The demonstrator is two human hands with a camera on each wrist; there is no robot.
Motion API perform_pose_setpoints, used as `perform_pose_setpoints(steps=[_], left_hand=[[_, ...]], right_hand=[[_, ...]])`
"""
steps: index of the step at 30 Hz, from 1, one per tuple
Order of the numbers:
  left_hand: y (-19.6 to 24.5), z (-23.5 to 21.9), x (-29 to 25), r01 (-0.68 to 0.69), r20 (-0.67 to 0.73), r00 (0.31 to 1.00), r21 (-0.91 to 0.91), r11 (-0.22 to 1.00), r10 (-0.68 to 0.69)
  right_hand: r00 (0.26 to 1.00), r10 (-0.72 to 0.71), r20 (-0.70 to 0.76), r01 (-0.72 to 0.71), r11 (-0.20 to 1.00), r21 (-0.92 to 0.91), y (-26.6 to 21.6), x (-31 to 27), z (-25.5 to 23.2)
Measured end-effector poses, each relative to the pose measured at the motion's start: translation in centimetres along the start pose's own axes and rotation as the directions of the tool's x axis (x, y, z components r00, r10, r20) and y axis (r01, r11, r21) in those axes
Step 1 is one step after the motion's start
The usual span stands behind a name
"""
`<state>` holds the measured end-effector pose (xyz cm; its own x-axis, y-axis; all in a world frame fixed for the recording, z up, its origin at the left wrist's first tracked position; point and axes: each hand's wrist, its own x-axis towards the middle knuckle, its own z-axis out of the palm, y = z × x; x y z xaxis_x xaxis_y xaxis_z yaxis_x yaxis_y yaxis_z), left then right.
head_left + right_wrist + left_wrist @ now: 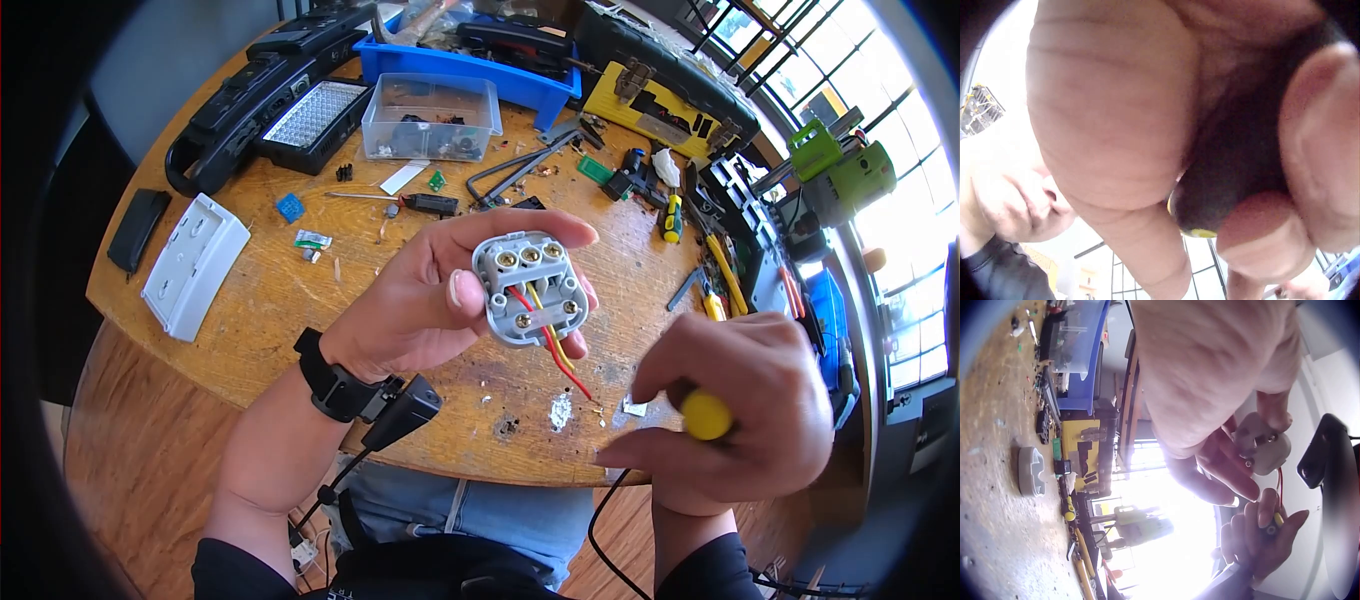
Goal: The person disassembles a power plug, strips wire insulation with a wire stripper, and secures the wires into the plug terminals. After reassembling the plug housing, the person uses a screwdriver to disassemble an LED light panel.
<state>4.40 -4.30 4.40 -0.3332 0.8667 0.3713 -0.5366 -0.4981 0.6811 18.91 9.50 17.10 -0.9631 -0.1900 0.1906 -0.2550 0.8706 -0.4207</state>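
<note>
My left hand (420,285) grips an opened grey electrical plug (530,290) by its sides, thumb on the near edge. Brass screws sit along the plug's upper part, and red and yellow wires (562,362) hang out of it toward the lower right. To the right, apart from the plug, my right hand (745,410) curls round a yellow-and-black screwdriver handle (707,413), its yellow round end facing up at the head camera. In the right wrist view the dark handle (1222,169) lies between thumb and fingers; the screwdriver's shaft is hidden.
A grey shell piece (1032,472) lies on the wooden table in the left wrist view. Behind the hands are a clear plastic box (430,120), a blue tray (480,82) and an Allen key. Another screwdriver (674,218) and several tools lie right; a white casing (195,268) is left.
</note>
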Motion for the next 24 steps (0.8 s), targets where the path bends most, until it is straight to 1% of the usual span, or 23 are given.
perform_pose_setpoints(steps=[1, 3, 4, 5, 7, 8, 9, 11, 12, 13, 15, 16, 17, 18, 19, 20, 21, 22, 23, 24], left_hand=[[-0.1, 0.0, 0.0, -0.003, 0.019, 1.0, -0.02, 1.0, 0.003], [-0.1, 0.0, -0.2, -0.007, 0.035, 0.999, -0.04, 0.999, 0.009], [-0.2, -0.1, -0.2, 0.018, 0.066, 0.998, -0.045, 0.999, -0.015], [-0.2, -0.2, -0.2, 0.044, 0.097, 0.995, -0.049, 0.998, -0.04], [-0.4, -0.2, -0.2, 0.032, 0.119, 0.992, -0.043, 0.999, -0.026], [-0.4, -0.2, -0.2, 0.062, 0.12, 0.991, -0.037, 0.997, -0.057], [-0.4, -0.2, -0.3, 0.093, 0.12, 0.989, -0.031, 0.995, -0.089], [-0.3, 0.1, -0.4, 0.108, 0.107, 0.989, -0.005, 0.994, -0.106], [-0.3, 0.2, -0.4, 0.122, 0.119, 0.986, -0.003, 0.993, -0.121], [-0.3, 0.2, -0.4, 0.136, 0.13, 0.982, -0.001, 0.991, -0.134], [-0.3, 0.2, -0.4, 0.147, 0.136, 0.98, 0.001, 0.989, -0.145], [-0.3, 0.2, -0.3, 0.156, 0.144, 0.977, 0.003, 0.988, -0.155], [-0.4, 0.2, -0.3, 0.157, 0.144, 0.977, 0.002, 0.988, -0.155], [-0.5, 0.2, -0.3, 0.167, 0.161, 0.973, 0.013, 0.986, -0.167], [-0.6, 0.2, -0.3, 0.178, 0.178, 0.968, 0.024, 0.984, -0.179], [-0.6, 0.0, -0.3, 0.178, 0.177, 0.968, 0.023, 0.984, -0.179], [-0.5, -0.3, -0.4, 0.201, 0.199, 0.958, 0.04, 0.979, -0.205], [-0.5, -0.5, -0.5, 0.224, 0.22, 0.948, 0.057, 0.973, -0.231], [-0.5, -0.3, -0.5, 0.223, 0.219, 0.948, 0.057, 0.973, -0.23], [-0.4, -0.1, -0.5, 0.227, 0.205, 0.949, 0.08, 0.971, -0.239]], right_hand=[[1.0, -0.002, 0.002, 0.002, 1.0, 0.0, 0.2, -0.4, -0.3], [0.989, -0.011, -0.149, 0.031, 0.991, 0.128, 0.8, -1.7, -0.9], [0.975, -0.008, -0.224, 0.052, 0.981, 0.19, 1.1, -2.2, -1.3], [0.975, -0.009, -0.223, 0.052, 0.981, 0.189, 1.6, -2.3, -1.7], [0.949, -0.18, -0.26, 0.231, 0.956, 0.182, 2.5, -2.2, -2.5], [0.937, -0.169, -0.307, 0.225, 0.961, 0.16, 2.2, -2.4, -2.4], [0.937, -0.168, -0.308, 0.225, 0.961, 0.161, 2.0, -2.1, -2.1], [0.862, -0.07, -0.502, 0.195, 0.96, 0.201, 1.8, -1.6, -1.6], [0.853, -0.212, -0.477, 0.275, 0.959, 0.064, 2.6, -1.2, -2.1], [0.853, -0.211, -0.477, 0.274, 0.96, 0.065, 3.1, -1.1, -2.7], [0.866, -0.317, -0.386, 0.403, 0.9, 0.166, 3.8, -1.3, -3.7], [0.865, -0.274, -0.419, 0.335, 0.939, 0.077, 4.0, -1.7, -3.8], [0.866, -0.273, -0.419, 0.334, 0.939, 0.077, 3.7, -2.2, -3.7], [0.82, -0.096, -0.564, 0.244, 0.95, 0.193, 3.0, -2.5, -3.6], [0.736, 0.095, -0.67, 0.171, 0.932, 0.32, 2.5, -2.5, -3.3], [0.643, 0.084, -0.761, 0.162, 0.956, 0.243, 2.4, -2.0, -2.7], [0.644, 0.085, -0.761, 0.161, 0.956, 0.244, 3.5, -1.8, -3.3], [0.699, -0.097, -0.708, 0.33, 0.922, 0.2, 5.1, -1.6, -4.3], [0.714, -0.282, -0.641, 0.492, 0.853, 0.173, 6.1, -1.6, -4.8], [0.714, -0.282, -0.64, 0.493, 0.853, 0.174, 6.0, -1.5, -4.5]])
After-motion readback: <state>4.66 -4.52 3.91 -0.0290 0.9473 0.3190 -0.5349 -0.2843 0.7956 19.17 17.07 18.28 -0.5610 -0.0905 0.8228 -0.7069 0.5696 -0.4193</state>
